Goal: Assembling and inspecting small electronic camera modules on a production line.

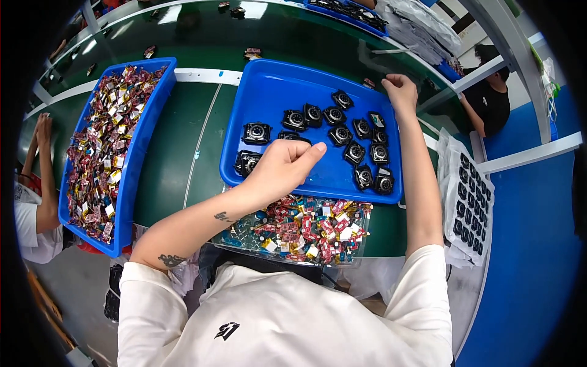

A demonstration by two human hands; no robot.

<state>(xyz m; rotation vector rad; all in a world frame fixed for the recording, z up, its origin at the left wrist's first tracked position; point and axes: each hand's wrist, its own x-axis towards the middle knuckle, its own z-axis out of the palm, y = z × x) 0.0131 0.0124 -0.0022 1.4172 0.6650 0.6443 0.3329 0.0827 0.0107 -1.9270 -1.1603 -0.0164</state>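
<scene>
My left hand [282, 166] is closed, thumb against curled fingers, over the near-left part of a blue tray [275, 82]. Whatever it may hold is hidden. Beneath and beside it lie several black watch cases [256, 133] with round centres; more are grouped in the tray's right half, such as the watch case [340, 135]. At the far right corner of the tray, my right hand [401, 95] is raised with its fingers curled in; nothing between them can be made out. A small reddish part [369, 82] lies just beyond the tray's rim, left of that hand.
A clear tray [235, 241] of red, yellow, white and blue small parts sits nearest me. A long blue bin [156, 116] of similar parts is at left. White packing [449, 183] with rows of black pieces lies right. A green belt [202, 30] runs behind; other people flank it.
</scene>
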